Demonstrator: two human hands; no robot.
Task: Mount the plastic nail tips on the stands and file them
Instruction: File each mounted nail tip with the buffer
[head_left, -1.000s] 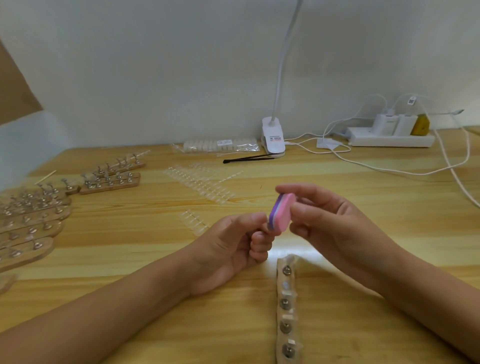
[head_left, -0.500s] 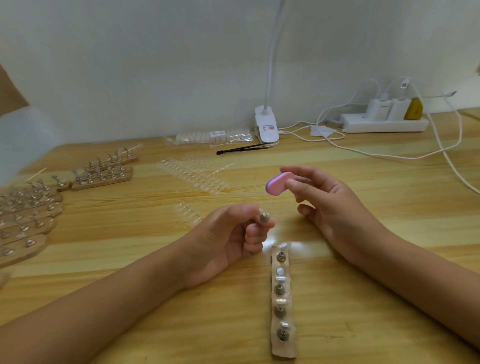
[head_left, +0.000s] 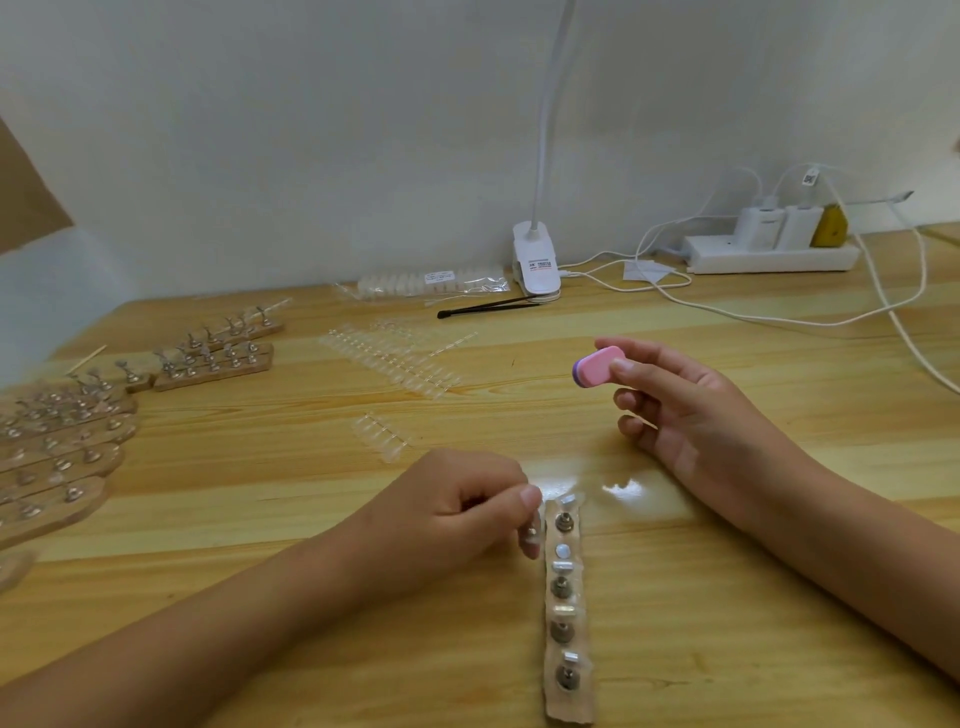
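1. Seat stand (head_left: 531, 531), pinched in left hand (head_left: 457, 514) grip and seemingly touching wooden strip (head_left: 569, 706), squarely upon it.
2. File lightly with pink block (head_left: 598, 367) clasped in right hand (head_left: 691, 415) grip, above counter (head_left: 260, 493).

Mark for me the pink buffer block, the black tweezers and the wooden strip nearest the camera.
pink buffer block (head_left: 598, 365), head view, middle of its pink face.
black tweezers (head_left: 488, 307), head view, midway along them.
wooden strip (head_left: 569, 707), head view, bare near end.
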